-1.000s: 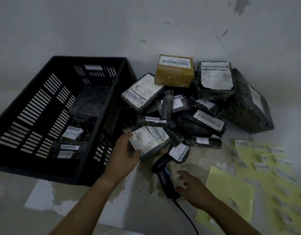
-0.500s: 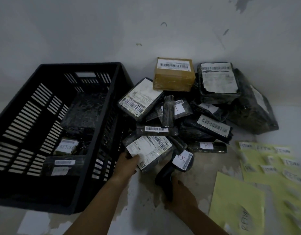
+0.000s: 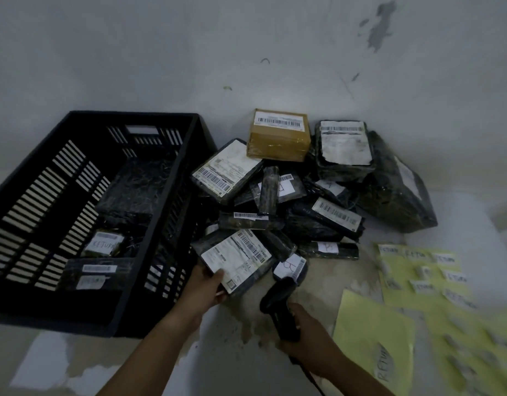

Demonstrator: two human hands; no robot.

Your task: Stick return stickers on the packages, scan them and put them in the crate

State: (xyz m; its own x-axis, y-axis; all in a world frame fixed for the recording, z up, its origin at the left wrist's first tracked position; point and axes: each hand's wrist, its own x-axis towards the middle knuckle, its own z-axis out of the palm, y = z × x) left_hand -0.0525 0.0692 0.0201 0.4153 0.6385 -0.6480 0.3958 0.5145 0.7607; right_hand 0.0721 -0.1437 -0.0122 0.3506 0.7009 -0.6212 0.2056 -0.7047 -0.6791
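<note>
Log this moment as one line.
left hand: holds labelled package | right hand: holds scanner | crate: packages inside

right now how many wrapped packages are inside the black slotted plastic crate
3: a large black plastic-wrapped package at the back, a smaller package with a handwritten return sticker in the middle, a third package with a barcode label nearest the front. More may be hidden.

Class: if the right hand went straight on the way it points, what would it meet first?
Likely the small black parcel marked B, just ahead of the scanner the right hand holds.
</note>
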